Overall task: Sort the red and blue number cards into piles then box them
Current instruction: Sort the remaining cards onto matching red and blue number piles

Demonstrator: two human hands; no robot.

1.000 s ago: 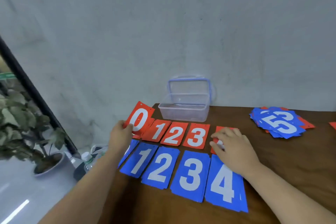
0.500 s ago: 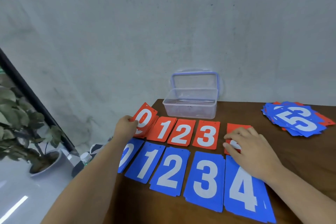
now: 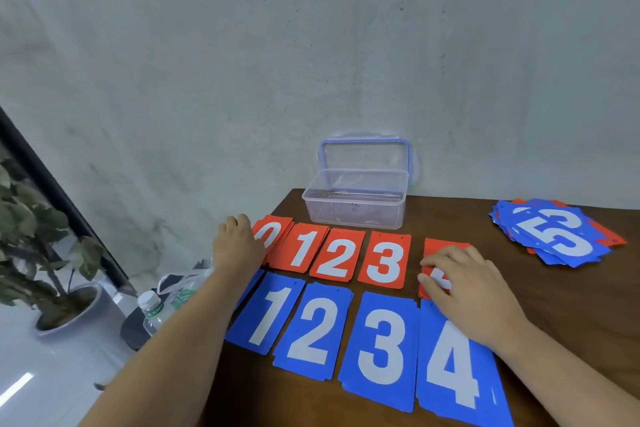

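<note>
Off the counter's (image 3: 571, 305) edge, at 9 o'clock, stand a potted plant (image 3: 52, 253) and a bottle (image 3: 152, 308).

The left grip (image 3: 239, 246) lies over the left edge of the red 0 pile (image 3: 275, 236) with its fingers curled down. Whether they pinch a card or only rest there cannot be told.

From that pile a row runs toward 3 o'clock: red 1 (image 3: 306, 250), red 2 (image 3: 337, 258), red 3 (image 3: 384, 263) and red 4 (image 3: 445, 246), each just beside the next. The right grip (image 3: 474, 295) rests on the red 4, its relaxed fingers pressing the card's face and hiding most of the number. It is not closed around anything.

At 6 o'clock of the red row lies a blue row: blue 1 (image 3: 268, 315), blue 2 (image 3: 313, 326), blue 3 (image 3: 381, 343) and blue 4 (image 3: 453, 367). The left forearm covers the spot left of blue 1.

At 12 o'clock of red 2 and red 3 sits the clear box (image 3: 356, 204), with its lid upright against the wall.

At 2 o'clock of the right grip, well apart, is a loose mixed pile (image 3: 554, 232) of red and blue cards with a blue 5 on top.
</note>
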